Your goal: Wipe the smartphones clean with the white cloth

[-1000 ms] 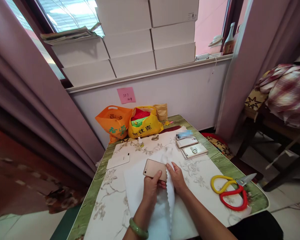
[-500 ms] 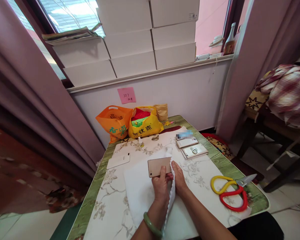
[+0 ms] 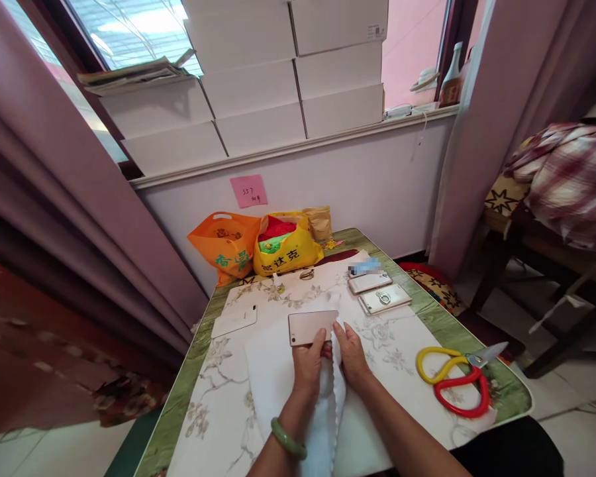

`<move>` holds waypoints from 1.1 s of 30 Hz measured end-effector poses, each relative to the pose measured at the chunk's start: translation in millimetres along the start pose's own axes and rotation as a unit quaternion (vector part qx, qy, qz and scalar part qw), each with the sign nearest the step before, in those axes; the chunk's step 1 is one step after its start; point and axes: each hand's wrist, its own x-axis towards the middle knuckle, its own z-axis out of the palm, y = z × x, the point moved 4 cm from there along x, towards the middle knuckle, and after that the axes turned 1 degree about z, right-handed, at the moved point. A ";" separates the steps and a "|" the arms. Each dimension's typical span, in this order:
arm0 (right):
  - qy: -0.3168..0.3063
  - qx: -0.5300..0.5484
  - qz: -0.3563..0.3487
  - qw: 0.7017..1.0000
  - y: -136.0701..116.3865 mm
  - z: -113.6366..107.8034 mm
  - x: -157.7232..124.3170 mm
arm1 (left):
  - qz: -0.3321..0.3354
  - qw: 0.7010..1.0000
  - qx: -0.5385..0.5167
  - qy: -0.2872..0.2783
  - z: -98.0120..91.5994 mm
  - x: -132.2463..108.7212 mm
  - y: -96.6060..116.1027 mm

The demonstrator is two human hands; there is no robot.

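Note:
My left hand [image 3: 308,366], with a green bangle on its wrist, grips a rose-gold phone [image 3: 310,326] by its lower edge, back side up, over a white cloth [image 3: 273,377] spread on the table. My right hand [image 3: 350,358] is beside it, its fingers pinching the scalloped edge of the white cloth next to the phone. Both hands are at the middle of the table, close together.
Two phones with ring holders [image 3: 380,291] lie at the right, a white phone [image 3: 234,320] at the left. Yellow and red scissors [image 3: 457,382] lie near the right edge. Orange [image 3: 226,245] and yellow [image 3: 285,248] bags stand at the back. White boxes [image 3: 258,86] stack on the sill.
The phone was turned from tilted to level and shifted slightly, still in my left hand. My right hand stayed on the cloth's edge.

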 end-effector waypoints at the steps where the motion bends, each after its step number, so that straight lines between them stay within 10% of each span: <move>1: 0.005 0.008 0.006 1.000 1.2 -0.3 0.2 | -0.004 1.000 0.019 -0.019 -2.8 -1.7 1.3; 16: -0.081 -0.137 -0.069 0.985 -11.1 9.4 -9.4 | -0.095 0.937 0.224 -0.250 -27.4 -4.0 41.5; 33: -0.046 0.023 0.055 0.997 -29.0 -3.4 -5.5 | -0.102 0.961 0.203 -0.156 -46.7 1.1 26.3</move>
